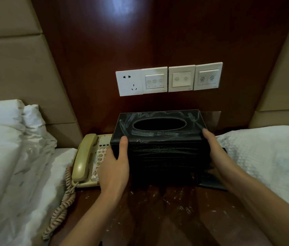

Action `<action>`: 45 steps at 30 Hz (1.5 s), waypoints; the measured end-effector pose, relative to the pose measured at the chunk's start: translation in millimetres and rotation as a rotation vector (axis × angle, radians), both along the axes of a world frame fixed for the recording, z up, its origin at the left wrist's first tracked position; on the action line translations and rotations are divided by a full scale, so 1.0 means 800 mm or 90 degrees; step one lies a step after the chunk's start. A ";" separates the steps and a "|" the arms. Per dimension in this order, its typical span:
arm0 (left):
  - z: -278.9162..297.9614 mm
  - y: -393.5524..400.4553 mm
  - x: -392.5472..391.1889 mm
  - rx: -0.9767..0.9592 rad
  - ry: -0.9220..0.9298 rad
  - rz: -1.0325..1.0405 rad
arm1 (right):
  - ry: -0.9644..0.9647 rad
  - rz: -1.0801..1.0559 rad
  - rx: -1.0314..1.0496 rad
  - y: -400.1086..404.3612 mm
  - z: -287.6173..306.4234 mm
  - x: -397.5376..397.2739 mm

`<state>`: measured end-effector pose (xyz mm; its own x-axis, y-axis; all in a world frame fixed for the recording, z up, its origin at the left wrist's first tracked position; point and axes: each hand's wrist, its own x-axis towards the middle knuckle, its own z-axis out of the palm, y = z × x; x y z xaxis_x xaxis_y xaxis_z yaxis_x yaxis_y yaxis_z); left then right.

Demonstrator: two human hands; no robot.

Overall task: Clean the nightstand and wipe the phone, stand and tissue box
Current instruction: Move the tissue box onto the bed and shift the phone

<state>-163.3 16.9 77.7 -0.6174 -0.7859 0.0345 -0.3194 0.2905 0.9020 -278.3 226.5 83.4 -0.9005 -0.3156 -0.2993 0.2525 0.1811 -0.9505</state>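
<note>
Fingers (123, 144) of both hands clamp the tissue box (159, 139) ends; swinging it left could knock the phone (90, 158).

Dim, warm room light. A soft glare patch shines on the dark wall panel (122, 8) overhead. Edges bow with wide-angle distortion; detail is slightly soft.

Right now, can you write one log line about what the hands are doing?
left hand grips tissue box | right hand grips other end | phone untouched beside box | nightstand smeared

Black tissue box (159, 139) between both hands, beige phone (88, 158) just beside.
</note>
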 end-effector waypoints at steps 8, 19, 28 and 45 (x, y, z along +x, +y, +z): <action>0.034 0.084 0.052 -0.064 0.001 -0.119 | -0.027 -0.115 -0.068 0.106 0.032 0.106; 0.056 0.338 0.051 -0.095 -0.001 -0.377 | 0.035 -0.367 -0.009 0.375 0.081 0.234; 0.036 0.555 0.003 0.011 0.012 -0.539 | 0.017 -0.548 0.010 0.552 0.078 0.285; -0.005 0.738 -0.123 0.129 -0.085 -0.735 | -0.008 -0.720 -0.033 0.679 0.008 0.226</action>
<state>-261.3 607.4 73.4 -0.9554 0.2568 -0.1458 -0.0570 0.3241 0.9443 -97.4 770.0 90.0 -0.6732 0.6661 -0.3210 0.2566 -0.1967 -0.9463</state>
